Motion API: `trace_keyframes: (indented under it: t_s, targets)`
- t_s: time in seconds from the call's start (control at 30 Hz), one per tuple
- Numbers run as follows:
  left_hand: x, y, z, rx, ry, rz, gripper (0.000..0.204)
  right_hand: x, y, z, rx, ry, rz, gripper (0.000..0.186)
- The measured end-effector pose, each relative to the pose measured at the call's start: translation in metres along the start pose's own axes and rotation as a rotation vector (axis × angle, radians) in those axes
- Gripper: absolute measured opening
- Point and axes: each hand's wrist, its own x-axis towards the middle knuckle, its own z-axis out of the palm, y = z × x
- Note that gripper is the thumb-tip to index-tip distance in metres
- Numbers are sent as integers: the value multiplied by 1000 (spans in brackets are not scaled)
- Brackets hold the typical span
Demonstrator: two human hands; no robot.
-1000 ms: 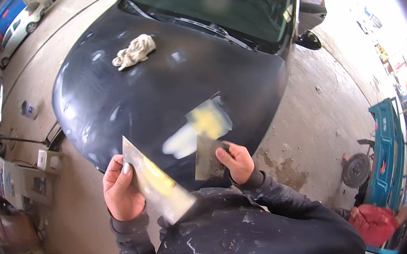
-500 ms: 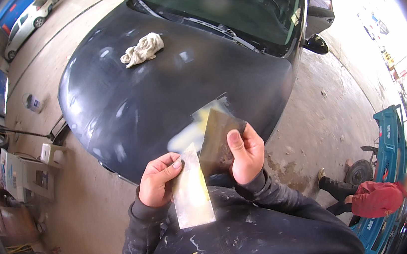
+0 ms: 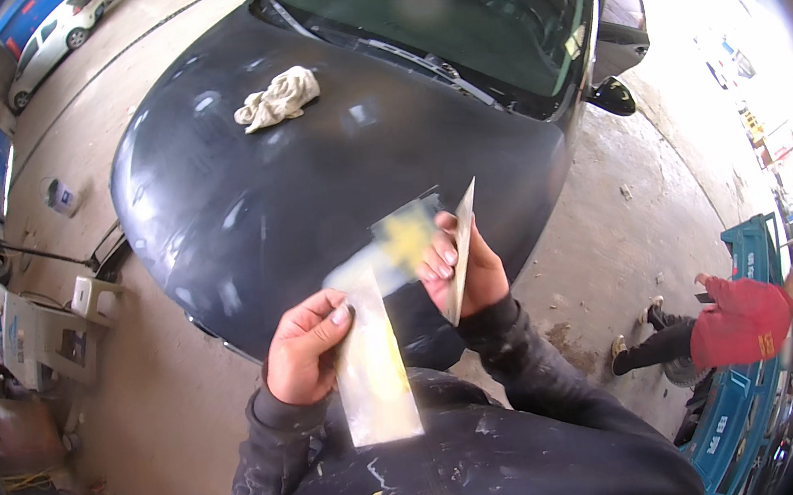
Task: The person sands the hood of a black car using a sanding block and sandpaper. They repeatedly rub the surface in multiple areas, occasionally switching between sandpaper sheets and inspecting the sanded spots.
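Observation:
My left hand (image 3: 306, 348) pinches the upper edge of a long, pale rectangular filler plate (image 3: 372, 377), thumb on its face, with yellow smears along its right side. My right hand (image 3: 475, 280) grips a thin flat filler spreader (image 3: 461, 255), seen almost edge-on and tilted upright, fingers on its left face. The two plates are apart. Beyond them lies the dark hood (image 3: 283, 192) of a car, with a pale sanded patch (image 3: 360, 266) and a yellow filler spot (image 3: 408, 235) close to my right fingers.
A crumpled off-white cloth (image 3: 280, 99) rests on the hood. At right, a person in a red top (image 3: 737, 321) is near a teal bumper-like panel (image 3: 731, 434). A bucket (image 3: 61, 198) and white box-like equipment (image 3: 30, 333) stand on the floor at left.
My right hand has turned the spreader from face-on to nearly edge-on and drawn it away from the pale plate. My left hand is almost still. The person in red has shifted and stands more upright.

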Motion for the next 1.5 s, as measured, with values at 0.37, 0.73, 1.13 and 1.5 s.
trace_keyframes:
  t_s: [0.37, 0.73, 1.13, 1.5]
  targets:
    - [-8, -18, 43, 257, 19, 108, 14, 33, 42, 52, -393, -293, -30, 65]
    - [-17, 8, 8, 183, 258, 337, 13, -23, 27, 6, -530, 387, -47, 28]
    - [-10, -7, 27, 630, 479, 674, 23, -71, 24, 52, -933, 58, -56, 49]
    - [-7, -15, 34, 640, 554, 1026, 21, -36, -6, 8, -343, 401, -179, 30]
